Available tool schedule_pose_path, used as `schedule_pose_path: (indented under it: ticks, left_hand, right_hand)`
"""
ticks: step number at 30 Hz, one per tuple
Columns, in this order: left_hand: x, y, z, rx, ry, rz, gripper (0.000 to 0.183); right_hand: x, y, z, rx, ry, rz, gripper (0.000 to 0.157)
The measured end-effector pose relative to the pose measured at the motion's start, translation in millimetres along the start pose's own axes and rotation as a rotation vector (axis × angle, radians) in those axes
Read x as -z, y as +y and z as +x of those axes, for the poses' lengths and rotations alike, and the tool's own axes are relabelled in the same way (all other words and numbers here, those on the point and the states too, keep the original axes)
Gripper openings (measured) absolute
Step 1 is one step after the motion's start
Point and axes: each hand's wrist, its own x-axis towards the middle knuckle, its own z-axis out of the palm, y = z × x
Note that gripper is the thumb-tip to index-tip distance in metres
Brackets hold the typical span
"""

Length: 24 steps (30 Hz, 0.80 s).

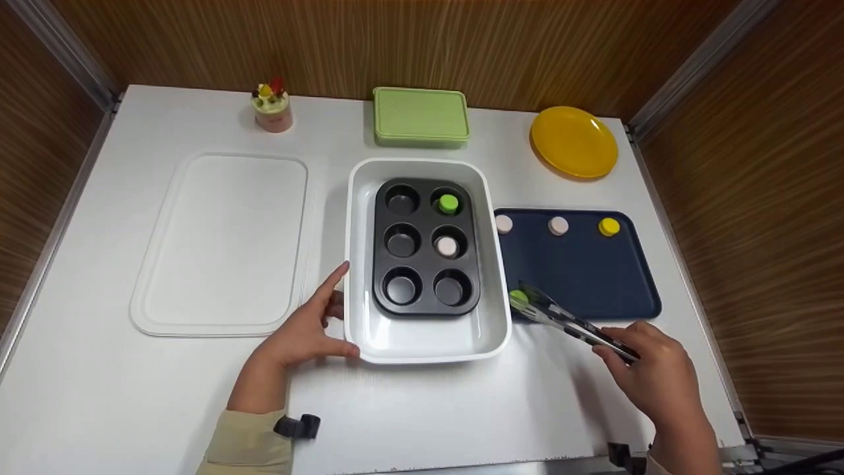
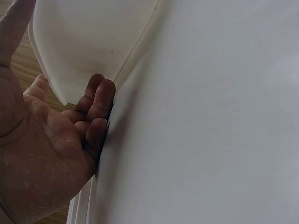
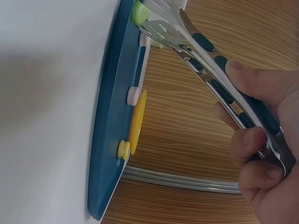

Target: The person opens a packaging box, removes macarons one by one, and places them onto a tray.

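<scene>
My right hand (image 1: 659, 369) grips metal tongs (image 1: 570, 324) with dark handle inserts. Their slotted tips are at a green macaron (image 3: 139, 13) at the near left of the navy tray (image 1: 567, 264). Along the tray's far side sit two pink macarons (image 1: 558, 225) and a yellow macaron (image 1: 608, 227). My left hand (image 1: 300, 336) rests against the white bin (image 1: 428, 343), thumb and forefinger spread at its rim, other fingers bent low beside the wall. Inside the bin, a dark muffin tin (image 1: 426, 254) holds a green macaron (image 1: 448, 204) and a pink macaron (image 1: 446, 247) in its right-hand cups.
A white lid (image 1: 224, 244) lies flat left of the bin. Along the back stand a decorated dessert cup (image 1: 272, 113), a green lidded box (image 1: 421, 117) and a yellow plate (image 1: 573, 142). Wood-grain panels (image 1: 395, 46) enclose the white table's back and sides.
</scene>
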Motion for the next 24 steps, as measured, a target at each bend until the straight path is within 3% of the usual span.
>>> schedule_pose_path:
  ticks: [16, 24]
  left_hand:
    - [0.1, 0.0, 0.1, -0.008, -0.004, 0.001, 0.137]
    - [0.2, 0.3, -0.4, -0.019, 0.0, 0.003, 0.136]
  right_hand:
    - [8.1, 2.1, 3.9, -0.053, 0.074, 0.037, 0.037]
    - [2.3, -8.5, 20.5, -0.059, 0.162, 0.033, 0.033]
